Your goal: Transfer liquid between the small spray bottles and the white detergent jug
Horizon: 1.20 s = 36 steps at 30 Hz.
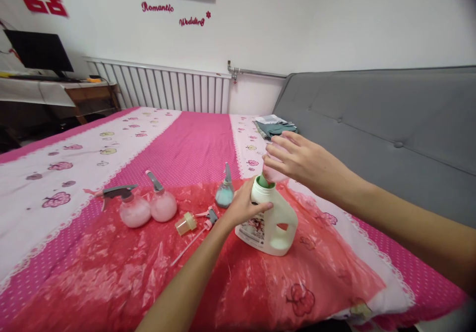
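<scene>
My left hand (247, 204) is closed around the upper side of a white detergent jug (284, 223), which stands upright on red plastic sheeting. Fingers of my right hand (292, 153) wrap round a translucent pink bottle (274, 173), held tilted over the jug's green-lined mouth (265, 181). My fingers hide much of that bottle. Left of the jug lie a loose spray nozzle (210, 218) with its dip tube and a yellowish cap (185, 224). A spray bottle with blue-green liquid (225, 193) stands just behind my left hand.
Two pink spray bottles (135, 210) (163, 205) stand at left on the red plastic sheet (122, 267), which covers part of the bed (201, 134). Folded cloths (275, 126) lie near the grey padded headboard (372, 119). A desk with a monitor (40, 52) is at far left.
</scene>
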Available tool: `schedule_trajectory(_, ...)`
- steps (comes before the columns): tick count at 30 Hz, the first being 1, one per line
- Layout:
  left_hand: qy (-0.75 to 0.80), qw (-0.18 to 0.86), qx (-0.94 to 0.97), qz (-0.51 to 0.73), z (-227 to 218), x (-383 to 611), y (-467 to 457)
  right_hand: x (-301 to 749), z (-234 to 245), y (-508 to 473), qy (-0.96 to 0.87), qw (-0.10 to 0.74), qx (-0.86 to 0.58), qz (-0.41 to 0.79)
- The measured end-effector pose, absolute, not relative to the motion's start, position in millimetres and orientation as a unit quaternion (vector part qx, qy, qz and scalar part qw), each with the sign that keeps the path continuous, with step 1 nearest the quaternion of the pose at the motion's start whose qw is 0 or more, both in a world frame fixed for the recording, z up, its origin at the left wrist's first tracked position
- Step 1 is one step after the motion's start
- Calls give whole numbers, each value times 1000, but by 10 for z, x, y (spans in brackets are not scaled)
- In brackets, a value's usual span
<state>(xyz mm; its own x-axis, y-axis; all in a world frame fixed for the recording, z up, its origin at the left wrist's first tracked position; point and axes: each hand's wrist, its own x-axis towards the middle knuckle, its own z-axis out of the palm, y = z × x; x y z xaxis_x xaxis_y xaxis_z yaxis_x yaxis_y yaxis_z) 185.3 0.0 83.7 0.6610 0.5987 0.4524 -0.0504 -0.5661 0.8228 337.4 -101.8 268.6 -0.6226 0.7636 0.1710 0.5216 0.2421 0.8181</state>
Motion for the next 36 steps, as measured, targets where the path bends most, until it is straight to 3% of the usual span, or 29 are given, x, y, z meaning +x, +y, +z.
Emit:
schedule_trajectory(14, 167, 456, 788, 380, 794, 1822, 44, 3235, 2716, -1013, 782, 142, 407, 450)
schedule_trajectory(21, 156, 449, 791, 385, 779, 1736, -13, 3302, 2733, -1056, 786, 74, 425, 442)
schedule_trajectory(36, 155, 442, 788, 399, 679, 1652, -30, 3224, 2735, -1178, 799, 55, 419, 428)
